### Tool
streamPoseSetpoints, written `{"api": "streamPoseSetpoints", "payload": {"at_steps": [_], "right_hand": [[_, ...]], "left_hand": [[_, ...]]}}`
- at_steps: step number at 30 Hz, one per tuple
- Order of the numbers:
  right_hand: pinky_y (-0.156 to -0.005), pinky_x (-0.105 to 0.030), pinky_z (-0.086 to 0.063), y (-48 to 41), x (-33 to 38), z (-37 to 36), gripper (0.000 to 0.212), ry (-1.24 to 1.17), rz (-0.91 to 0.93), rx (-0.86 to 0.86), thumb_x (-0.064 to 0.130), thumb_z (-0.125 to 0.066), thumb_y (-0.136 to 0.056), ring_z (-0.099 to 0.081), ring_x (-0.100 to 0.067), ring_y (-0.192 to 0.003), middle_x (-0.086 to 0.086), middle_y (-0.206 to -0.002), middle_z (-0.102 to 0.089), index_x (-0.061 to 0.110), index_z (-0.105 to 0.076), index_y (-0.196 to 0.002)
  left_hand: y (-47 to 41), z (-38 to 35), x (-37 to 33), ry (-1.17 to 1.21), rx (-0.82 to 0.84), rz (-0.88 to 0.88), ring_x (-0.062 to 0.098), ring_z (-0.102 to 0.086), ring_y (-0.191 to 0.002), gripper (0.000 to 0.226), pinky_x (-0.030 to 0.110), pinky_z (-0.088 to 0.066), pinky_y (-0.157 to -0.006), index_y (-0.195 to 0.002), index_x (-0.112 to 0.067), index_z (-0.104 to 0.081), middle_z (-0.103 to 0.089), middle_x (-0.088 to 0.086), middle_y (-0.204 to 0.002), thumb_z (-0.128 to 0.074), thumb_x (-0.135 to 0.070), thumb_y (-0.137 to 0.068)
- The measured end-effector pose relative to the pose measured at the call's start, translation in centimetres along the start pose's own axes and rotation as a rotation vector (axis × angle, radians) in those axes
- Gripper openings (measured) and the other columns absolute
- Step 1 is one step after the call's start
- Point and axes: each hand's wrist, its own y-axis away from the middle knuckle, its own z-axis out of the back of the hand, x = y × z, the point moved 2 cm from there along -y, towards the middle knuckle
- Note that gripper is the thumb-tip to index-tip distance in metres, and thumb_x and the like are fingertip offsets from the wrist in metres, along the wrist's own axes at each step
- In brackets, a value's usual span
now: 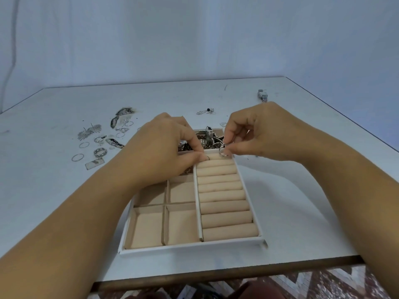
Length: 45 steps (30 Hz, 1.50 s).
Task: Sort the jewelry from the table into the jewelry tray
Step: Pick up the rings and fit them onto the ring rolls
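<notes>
Two rings in play. Left thumb and forefinger tips (201, 156) are pinched nearly closed on a thin silver band (208, 157), which stands half-sunk in the far slot of the beige velvet ring rolls (224, 190). Right fingertips (230, 150) pinch a chunkier silver ring (223, 151) just above the same far roll, near the right wall, with the rest of the fingers curled in.

Further out, the left hand (166, 147) covers the tray's mid-left cells and the right hand (261, 132) sits over its far right corner. The white-rimmed beige-lined jewelry tray (194, 247) has four bare near-left cells, and its far compartment holds a heap of mixed silver pieces (207, 137).

My read of the step: seating rings in the rolls, early in the task. Next, press the band down until it grips, then line the second ring edge-on with a slot and push it in.

Still on the white table (64, 201): loose silver rings and leaf-shaped earrings (89, 131) at left, a small pendant chain (206, 112), and a metal-strap wristwatch (263, 96) far right.
</notes>
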Motion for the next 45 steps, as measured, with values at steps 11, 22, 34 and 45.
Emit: {"api": "streamPoseSetpoints", "payload": {"at_steps": [11, 22, 34, 45], "right_hand": [[-0.068, -0.023, -0.055, 0.0, 0.1, -0.6, 0.011, 0.137, 0.082, 0.029, 0.012, -0.078, -0.075, -0.065, 0.000, -0.066, 0.012, -0.071, -0.071, 0.021, -0.073, -0.076], [-0.084, -0.030, -0.052, -0.1, -0.3, -0.5, 0.011, 0.189, 0.058, 0.145, 0.028, -0.075, -0.079, -0.064, 0.001, -0.090, 0.013, -0.089, -0.073, 0.032, -0.076, -0.089], [-0.073, -0.021, -0.045, 0.1, -7.2, 5.1, 0.013, 0.207, -0.298, -0.029, 0.026, -0.077, -0.076, -0.060, -0.008, -0.077, 0.010, -0.077, -0.065, 0.033, -0.072, -0.086], [-0.060, -0.019, -0.037, 0.0, -9.4, 5.4, 0.014, 0.208, -0.358, -0.026, 0.035, -0.076, -0.076, -0.054, -0.005, -0.070, 0.013, -0.075, -0.057, 0.030, -0.072, -0.089]], "left_hand": [[0.2, 0.1, 0.5, -0.001, 0.044, 0.014, 0.005, -0.044, -0.098, 0.019, 0.040, -0.043, -0.088, -0.086, -0.044, -0.071, -0.058, -0.023, -0.090, -0.056, -0.046, -0.075], [0.2, 0.0, 0.6, 0.000, 0.058, 0.021, 0.006, -0.045, -0.099, 0.021, 0.035, -0.042, -0.085, -0.087, -0.043, -0.072, -0.059, -0.023, -0.088, -0.055, -0.045, -0.075], [-2.6, -0.7, -1.0, 0.110, 0.052, 0.044, 0.004, -0.052, -0.099, 0.010, 0.022, -0.041, -0.082, -0.089, -0.037, -0.071, -0.060, -0.018, -0.096, -0.067, -0.042, -0.081], [-11.9, -4.3, -3.0, -0.091, 0.364, 0.071, 0.007, -0.052, -0.089, 0.018, 0.016, -0.033, -0.065, -0.101, -0.028, -0.071, -0.066, -0.010, -0.103, -0.064, -0.034, -0.085]]}}
